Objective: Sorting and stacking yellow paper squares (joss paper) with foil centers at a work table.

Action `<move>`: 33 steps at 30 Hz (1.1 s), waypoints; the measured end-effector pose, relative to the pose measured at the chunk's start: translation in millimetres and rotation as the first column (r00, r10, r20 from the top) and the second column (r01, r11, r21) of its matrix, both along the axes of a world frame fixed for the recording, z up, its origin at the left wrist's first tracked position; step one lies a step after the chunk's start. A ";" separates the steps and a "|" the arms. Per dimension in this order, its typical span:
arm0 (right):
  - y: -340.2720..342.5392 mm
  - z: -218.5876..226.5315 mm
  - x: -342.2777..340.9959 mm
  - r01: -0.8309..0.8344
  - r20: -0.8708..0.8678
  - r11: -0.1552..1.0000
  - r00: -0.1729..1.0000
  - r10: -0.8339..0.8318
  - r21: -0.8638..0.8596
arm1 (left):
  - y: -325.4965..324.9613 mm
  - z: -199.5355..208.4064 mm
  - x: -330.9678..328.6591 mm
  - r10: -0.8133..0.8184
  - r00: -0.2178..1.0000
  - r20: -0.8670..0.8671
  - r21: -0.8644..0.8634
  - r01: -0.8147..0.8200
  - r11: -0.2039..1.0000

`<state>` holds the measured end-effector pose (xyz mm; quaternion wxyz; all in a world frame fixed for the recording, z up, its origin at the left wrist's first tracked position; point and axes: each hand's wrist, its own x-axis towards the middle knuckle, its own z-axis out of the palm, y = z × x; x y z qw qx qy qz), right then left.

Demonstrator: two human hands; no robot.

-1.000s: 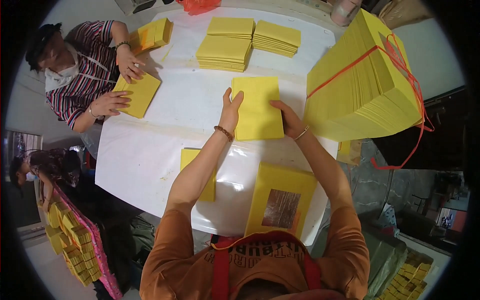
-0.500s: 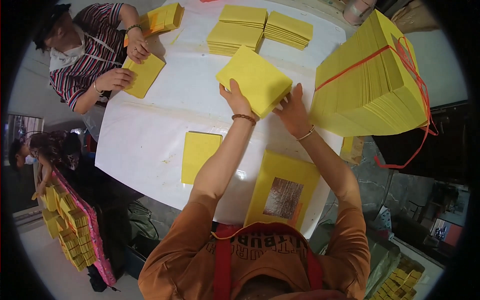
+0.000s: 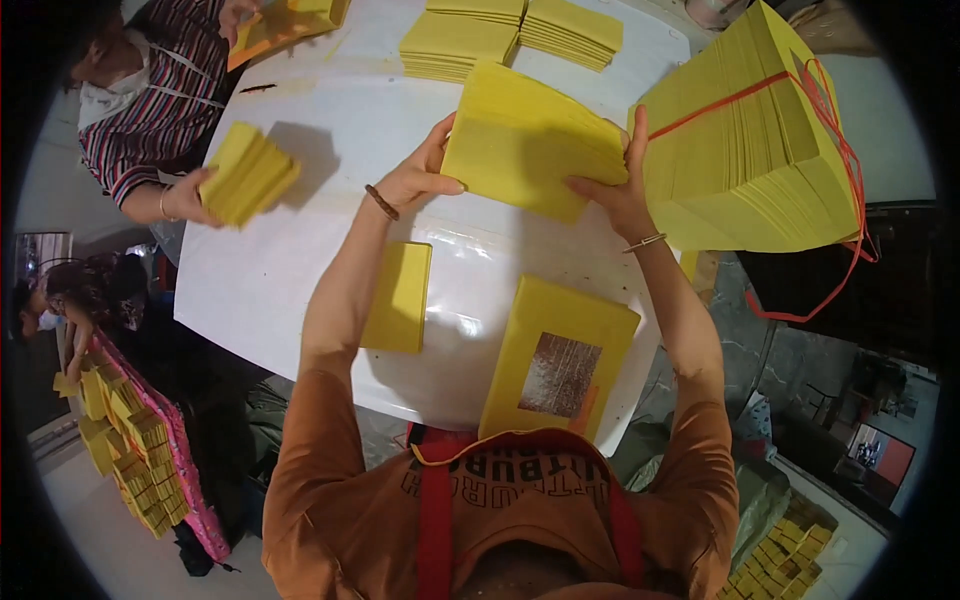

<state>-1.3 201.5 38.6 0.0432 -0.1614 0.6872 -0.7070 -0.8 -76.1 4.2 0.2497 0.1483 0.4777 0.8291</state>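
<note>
Between my two hands is a stack of yellow paper sheets (image 3: 530, 140), held above the white table. My left hand (image 3: 425, 172) grips its left edge, thumb along the front and fingers tucked behind. My right hand (image 3: 622, 180) closes on the right edge, with the thumb across the face and the fingers up along the side. Below on the table, nearer me, lie a smaller yellow stack (image 3: 398, 300), partly behind my left forearm, and a yellow stack with a dark printed picture (image 3: 565, 370).
Several folded yellow stacks (image 3: 460, 45) sit at the far side of the white table (image 3: 300, 270). A tall yellow paper bundle tied with red string (image 3: 740, 150) stands at the right. Across at the left, a co-worker's hand (image 3: 188, 198) holds a yellow bundle (image 3: 245, 175).
My hands have moved apart, and the yellow stack now spans wider and is turned more level between them. The co-worker has lifted a yellow bundle off the table.
</note>
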 end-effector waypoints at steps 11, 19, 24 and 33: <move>15.8 -80.0 6.4 -0.040 -0.032 0.968 0.998 0.050 0.247 | 8.9 -74.8 -6.3 -0.232 0.801 -0.553 -0.799 -0.430 0.420; 28.9 -106.2 -4.4 -0.207 0.084 0.925 0.978 0.190 0.318 | 8.0 -97.6 -10.9 -0.190 0.798 -0.571 -0.792 -0.477 0.381; 24.4 -84.3 -1.7 -0.179 0.061 0.864 0.983 0.170 0.470 | 15.1 -83.9 -14.6 -0.170 0.821 -0.545 -0.801 -0.450 0.395; 17.4 -71.3 -7.4 -0.111 0.368 0.992 0.926 0.082 0.057 | 4.8 -56.6 -10.7 -0.071 0.959 -0.275 -0.677 -0.141 0.723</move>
